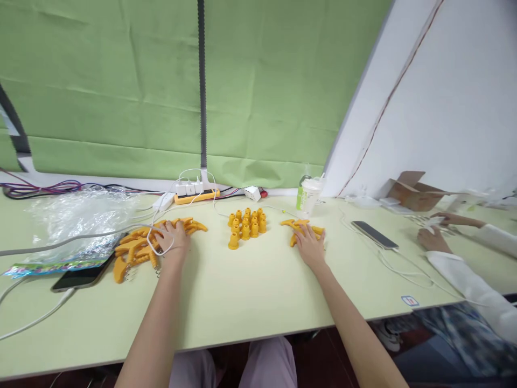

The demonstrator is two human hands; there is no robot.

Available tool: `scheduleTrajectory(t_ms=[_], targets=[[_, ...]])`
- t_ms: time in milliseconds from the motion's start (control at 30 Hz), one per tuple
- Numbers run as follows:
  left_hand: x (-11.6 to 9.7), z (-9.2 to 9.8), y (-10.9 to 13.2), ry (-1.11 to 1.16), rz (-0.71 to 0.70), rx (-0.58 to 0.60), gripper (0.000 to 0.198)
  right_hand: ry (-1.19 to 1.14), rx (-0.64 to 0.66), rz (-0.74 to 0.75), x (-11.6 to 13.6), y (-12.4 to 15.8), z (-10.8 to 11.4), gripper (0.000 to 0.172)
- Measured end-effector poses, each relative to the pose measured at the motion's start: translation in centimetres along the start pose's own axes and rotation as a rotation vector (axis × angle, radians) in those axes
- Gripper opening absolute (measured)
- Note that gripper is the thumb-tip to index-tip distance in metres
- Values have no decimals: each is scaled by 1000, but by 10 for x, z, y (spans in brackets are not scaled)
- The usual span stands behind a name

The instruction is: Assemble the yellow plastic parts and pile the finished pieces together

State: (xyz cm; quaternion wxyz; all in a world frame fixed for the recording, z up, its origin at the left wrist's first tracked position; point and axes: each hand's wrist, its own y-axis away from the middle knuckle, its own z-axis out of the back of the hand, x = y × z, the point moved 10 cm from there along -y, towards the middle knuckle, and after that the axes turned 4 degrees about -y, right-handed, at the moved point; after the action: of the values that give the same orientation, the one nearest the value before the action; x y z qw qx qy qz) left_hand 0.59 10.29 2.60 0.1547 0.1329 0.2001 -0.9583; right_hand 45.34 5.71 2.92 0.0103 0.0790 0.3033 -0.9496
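Note:
My left hand (pixel 174 240) rests on a large pile of yellow corkscrew handles (pixel 133 246), its fingers spread over them. Metal spirals stick out of some of the handles at the near edge. A white cable (pixel 150 237) loops across that hand. My right hand (pixel 310 246) lies over a smaller group of the same yellow handles (pixel 319 230), fingers apart; what lies under the palm is hidden. Between my hands, several yellow bell-shaped caps (pixel 245 231) stand upright in a cluster, touched by neither hand.
Clear plastic wrap (pixel 86 223) and a black phone (pixel 83 277) lie on the left. Behind are an orange power strip (pixel 197 196) and a white drink cup (pixel 311 196). To the right are another phone (pixel 375 235), a cardboard box (pixel 416 194) and another person's hands (pixel 433 240).

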Motion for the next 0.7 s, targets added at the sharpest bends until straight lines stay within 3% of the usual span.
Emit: scheduleTrajectory(t_ms=[100,233,300,367,467,533,600,700], targets=[[-1,6,0,-91,21,-30,33,8,15,-22,-18,-10,-17,41],[2,14,-1,-122,58,-79,30,-15,26,-185,-55,-24,-38,44],[6,18,-1,-117,87,-105,29,-38,-27,-311,-67,-29,-37,44],[8,19,-1,-98,103,-112,30,-91,-137,-391,-59,-33,-21,42],[10,19,-1,-80,101,-95,31,-288,-230,-223,6,-43,14,37],[11,19,-2,-82,105,-91,31,-428,-159,13,74,-48,34,31],[11,21,-4,-84,97,-133,34,-498,-113,147,131,-47,51,31],[2,29,-9,-86,-1,-264,38,-536,-42,206,183,-41,55,38]])
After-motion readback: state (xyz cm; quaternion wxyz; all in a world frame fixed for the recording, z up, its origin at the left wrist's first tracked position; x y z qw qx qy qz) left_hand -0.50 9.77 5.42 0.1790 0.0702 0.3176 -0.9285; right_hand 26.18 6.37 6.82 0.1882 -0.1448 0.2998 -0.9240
